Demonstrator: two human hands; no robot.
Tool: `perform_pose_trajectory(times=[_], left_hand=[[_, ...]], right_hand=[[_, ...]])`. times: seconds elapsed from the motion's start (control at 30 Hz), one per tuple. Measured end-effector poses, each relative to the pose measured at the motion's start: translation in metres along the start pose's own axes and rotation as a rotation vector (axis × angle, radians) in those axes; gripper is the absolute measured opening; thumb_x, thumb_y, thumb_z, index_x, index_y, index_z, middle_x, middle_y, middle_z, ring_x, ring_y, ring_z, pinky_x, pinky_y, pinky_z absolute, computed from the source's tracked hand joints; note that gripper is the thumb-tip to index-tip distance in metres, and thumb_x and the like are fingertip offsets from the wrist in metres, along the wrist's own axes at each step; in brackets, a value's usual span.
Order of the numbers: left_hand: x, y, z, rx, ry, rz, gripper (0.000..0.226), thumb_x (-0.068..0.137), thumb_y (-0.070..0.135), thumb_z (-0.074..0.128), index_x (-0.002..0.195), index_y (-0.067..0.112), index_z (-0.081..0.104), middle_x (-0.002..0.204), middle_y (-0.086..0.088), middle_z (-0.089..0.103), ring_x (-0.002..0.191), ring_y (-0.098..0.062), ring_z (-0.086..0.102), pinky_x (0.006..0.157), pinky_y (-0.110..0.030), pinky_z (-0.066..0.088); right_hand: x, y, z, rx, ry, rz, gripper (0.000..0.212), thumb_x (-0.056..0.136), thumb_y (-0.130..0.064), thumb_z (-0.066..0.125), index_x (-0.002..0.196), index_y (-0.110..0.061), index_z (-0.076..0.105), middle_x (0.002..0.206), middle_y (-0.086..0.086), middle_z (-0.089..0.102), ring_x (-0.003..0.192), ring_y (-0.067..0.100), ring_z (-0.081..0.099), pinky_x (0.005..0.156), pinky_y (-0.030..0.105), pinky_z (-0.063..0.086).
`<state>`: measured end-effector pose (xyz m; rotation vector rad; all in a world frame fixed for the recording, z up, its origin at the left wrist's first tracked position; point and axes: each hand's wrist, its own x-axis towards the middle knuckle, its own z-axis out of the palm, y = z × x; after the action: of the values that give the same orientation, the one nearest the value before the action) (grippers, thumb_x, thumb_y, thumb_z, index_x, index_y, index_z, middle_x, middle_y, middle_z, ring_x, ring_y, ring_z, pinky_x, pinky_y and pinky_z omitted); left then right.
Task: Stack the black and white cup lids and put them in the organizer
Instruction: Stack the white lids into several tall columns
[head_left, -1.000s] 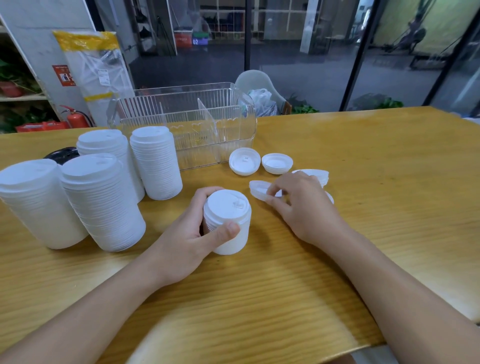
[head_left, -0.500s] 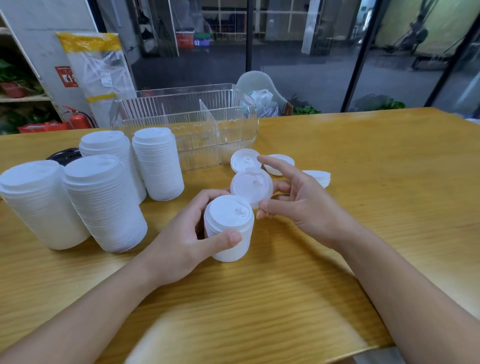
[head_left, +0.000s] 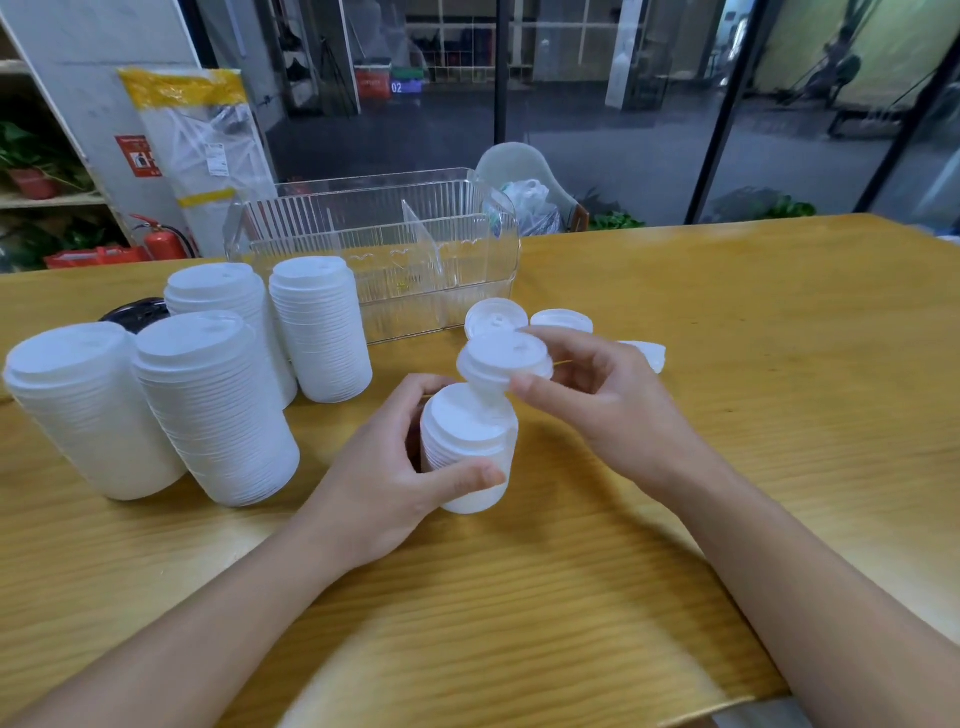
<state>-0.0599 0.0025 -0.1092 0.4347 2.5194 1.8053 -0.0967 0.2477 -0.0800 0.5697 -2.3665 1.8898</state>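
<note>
My left hand (head_left: 384, 488) grips a short stack of white lids (head_left: 467, 452) standing on the table. My right hand (head_left: 597, 405) pinches one white lid (head_left: 498, 358) and holds it tilted just above the stack's top. Three loose white lids lie behind: one (head_left: 493, 318), another (head_left: 562, 319), and a third (head_left: 647, 353) partly hidden by my right hand. Several tall white lid stacks (head_left: 208, 410) stand at the left. A black lid (head_left: 134, 314) peeks out behind them. The clear organizer (head_left: 374, 249) with a divider sits behind, nothing in it.
The wooden table (head_left: 727, 389) stretches right and toward me. A wrapped white package (head_left: 192, 150) leans on a wall behind the organizer. A chair with a plastic bag (head_left: 524, 192) stands beyond the far edge, in front of glass doors.
My right hand picked a loose lid off the table, lifted it and carried it left over the stack held by my left hand. The left hand and its stack stayed put.
</note>
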Motion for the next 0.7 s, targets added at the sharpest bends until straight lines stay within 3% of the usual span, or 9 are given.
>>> perform_pose_trajectory(times=[0.1, 0.2, 0.5, 0.63, 0.7], left_hand=[[0.001, 0.002, 0.003, 0.06, 0.083, 0.006, 0.073, 0.072, 0.052, 0.1, 0.131, 0.036, 0.061, 0.122, 0.012, 0.077, 0.111, -0.011, 0.075, 0.092, -0.041, 0.061], [0.003, 0.002, 0.003, 0.098, 0.124, 0.003, 0.071, 0.07, 0.056, 0.099, 0.127, 0.036, 0.061, 0.122, 0.015, 0.076, 0.11, -0.009, 0.074, 0.091, -0.041, 0.062], [0.001, 0.005, 0.003, 0.106, 0.109, 0.029, 0.076, 0.075, 0.055, 0.097, 0.137, 0.038, 0.056, 0.128, 0.014, 0.074, 0.116, -0.013, 0.073, 0.097, -0.049, 0.062], [-0.002, 0.006, 0.003, 0.117, 0.078, 0.038, 0.07, 0.085, 0.055, 0.091, 0.142, 0.038, 0.055, 0.13, 0.013, 0.073, 0.119, -0.014, 0.072, 0.099, -0.049, 0.06], [-0.003, 0.007, 0.002, 0.13, 0.076, 0.035, 0.068, 0.086, 0.056, 0.088, 0.142, 0.039, 0.054, 0.129, 0.017, 0.072, 0.119, -0.01, 0.07, 0.098, -0.038, 0.059]], right_hand=[[-0.006, -0.004, 0.013, -0.137, -0.093, -0.036, 0.033, 0.093, -0.03, 0.086, 0.125, -0.031, 0.077, 0.121, -0.011, 0.078, 0.114, 0.014, 0.072, 0.1, 0.054, 0.054], [-0.007, -0.003, 0.018, -0.213, -0.141, -0.035, 0.04, 0.091, -0.036, 0.087, 0.129, -0.034, 0.074, 0.125, -0.016, 0.076, 0.123, 0.01, 0.068, 0.104, 0.044, 0.052], [-0.008, -0.004, 0.015, -0.154, -0.211, -0.03, 0.04, 0.098, -0.028, 0.081, 0.137, -0.034, 0.072, 0.129, -0.022, 0.075, 0.128, 0.005, 0.067, 0.11, 0.044, 0.05], [-0.008, 0.004, 0.013, -0.175, -0.158, -0.035, 0.046, 0.098, -0.036, 0.08, 0.142, -0.029, 0.069, 0.133, -0.02, 0.073, 0.125, 0.007, 0.069, 0.108, 0.043, 0.054], [-0.006, 0.01, 0.006, -0.294, -0.044, -0.073, 0.052, 0.095, -0.044, 0.082, 0.143, -0.031, 0.068, 0.137, -0.023, 0.07, 0.13, 0.002, 0.063, 0.111, 0.036, 0.05]])
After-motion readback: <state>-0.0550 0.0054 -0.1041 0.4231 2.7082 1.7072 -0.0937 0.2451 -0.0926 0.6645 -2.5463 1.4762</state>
